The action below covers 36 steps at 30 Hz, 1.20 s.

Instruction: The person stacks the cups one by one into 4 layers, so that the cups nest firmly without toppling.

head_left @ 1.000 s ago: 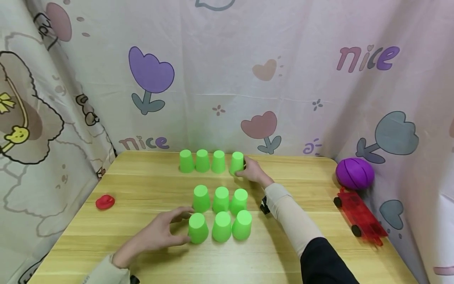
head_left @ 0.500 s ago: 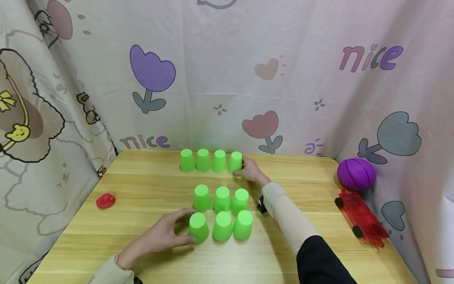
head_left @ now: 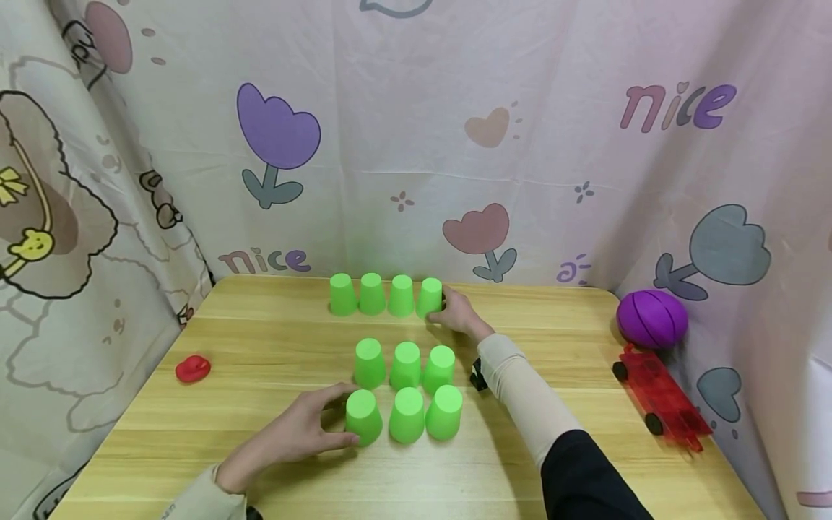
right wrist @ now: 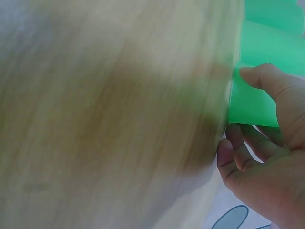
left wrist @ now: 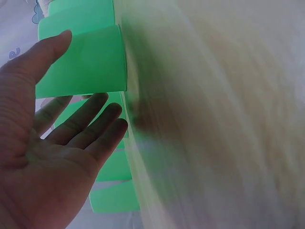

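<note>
Green cups stand upside down in three rows on the wooden table (head_left: 520, 462). My left hand (head_left: 295, 430) is at the front row's leftmost cup (head_left: 364, 419), thumb on its near side and fingers round its far side. In the left wrist view the thumb lies against that cup (left wrist: 90, 64). At the back, my right hand (head_left: 458, 314) holds the rightmost cup (head_left: 430, 297) between thumb and fingers. The right wrist view shows this cup (right wrist: 252, 102) beside its neighbour (right wrist: 271, 47). A middle-row cup (head_left: 406, 366) stands between the two hands' rows.
A red rubber-looking toy (head_left: 193, 369) lies at the left. On the right edge are a purple ball (head_left: 652, 318) and a transparent red toy car (head_left: 663, 397) with black wheels. A printed curtain (head_left: 390, 130) hangs behind the table.
My right hand has slid the back-row cup slightly left, nearer its neighbour. My left hand has moved right a little, its thumb coming onto the front-left cup.
</note>
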{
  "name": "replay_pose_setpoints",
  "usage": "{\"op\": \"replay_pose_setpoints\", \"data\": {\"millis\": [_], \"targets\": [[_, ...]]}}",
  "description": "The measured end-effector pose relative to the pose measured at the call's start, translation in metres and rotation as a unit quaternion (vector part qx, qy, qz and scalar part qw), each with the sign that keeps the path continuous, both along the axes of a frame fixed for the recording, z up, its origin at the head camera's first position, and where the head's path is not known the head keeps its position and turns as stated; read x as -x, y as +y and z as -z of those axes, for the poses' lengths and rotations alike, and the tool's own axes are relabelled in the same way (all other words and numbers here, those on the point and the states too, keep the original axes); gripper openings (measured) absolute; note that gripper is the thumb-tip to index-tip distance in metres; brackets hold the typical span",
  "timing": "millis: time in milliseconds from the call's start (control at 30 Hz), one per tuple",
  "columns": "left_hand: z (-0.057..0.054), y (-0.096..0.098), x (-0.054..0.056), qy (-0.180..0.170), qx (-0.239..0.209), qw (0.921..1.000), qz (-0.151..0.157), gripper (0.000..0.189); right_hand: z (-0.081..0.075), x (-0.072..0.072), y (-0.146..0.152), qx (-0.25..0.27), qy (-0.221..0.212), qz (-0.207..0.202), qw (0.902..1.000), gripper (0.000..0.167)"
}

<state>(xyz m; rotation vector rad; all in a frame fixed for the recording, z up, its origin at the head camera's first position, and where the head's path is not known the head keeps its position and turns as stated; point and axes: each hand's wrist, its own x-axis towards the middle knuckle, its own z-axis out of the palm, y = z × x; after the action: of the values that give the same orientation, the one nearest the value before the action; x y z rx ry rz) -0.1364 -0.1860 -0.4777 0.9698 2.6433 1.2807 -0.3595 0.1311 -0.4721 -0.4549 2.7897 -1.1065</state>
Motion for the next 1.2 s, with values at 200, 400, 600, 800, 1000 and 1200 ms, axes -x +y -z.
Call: {"op": "replay_pose_setpoints", "data": {"millis": [200, 400, 600, 800, 1000, 1200], "targets": [[-0.001, 0.002, 0.0, -0.009, -0.008, 0.9999, 0.012, 0.062, 0.001, -0.002, -0.001, 0.012, -0.001, 0.002, 0.9999, 0.063], [0.001, 0.003, 0.001, -0.001, -0.012, 0.9999, 0.009, 0.058, 0.001, -0.001, 0.0, 0.013, 0.001, 0.004, 0.9999, 0.064], [-0.003, 0.002, 0.0, -0.009, -0.012, 0.9999, 0.001, 0.058, -0.001, -0.001, 0.001, 0.014, -0.002, 0.005, 0.9999, 0.068], [-0.011, -0.004, 0.0, -0.022, -0.015, 0.9994, -0.021, 0.06, -0.003, -0.001, 0.008, 0.024, -0.01, 0.003, 0.9997, 0.082], [-0.024, -0.015, 0.007, 0.013, -0.021, 0.9988, -0.043, 0.062, -0.011, -0.005, 0.016, 0.016, -0.019, 0.004, 0.9997, 0.087], [-0.038, -0.023, 0.013, 0.042, -0.01, 0.9965, -0.072, 0.064, -0.018, -0.014, 0.028, 0.022, -0.018, -0.002, 0.9996, 0.077]]}}
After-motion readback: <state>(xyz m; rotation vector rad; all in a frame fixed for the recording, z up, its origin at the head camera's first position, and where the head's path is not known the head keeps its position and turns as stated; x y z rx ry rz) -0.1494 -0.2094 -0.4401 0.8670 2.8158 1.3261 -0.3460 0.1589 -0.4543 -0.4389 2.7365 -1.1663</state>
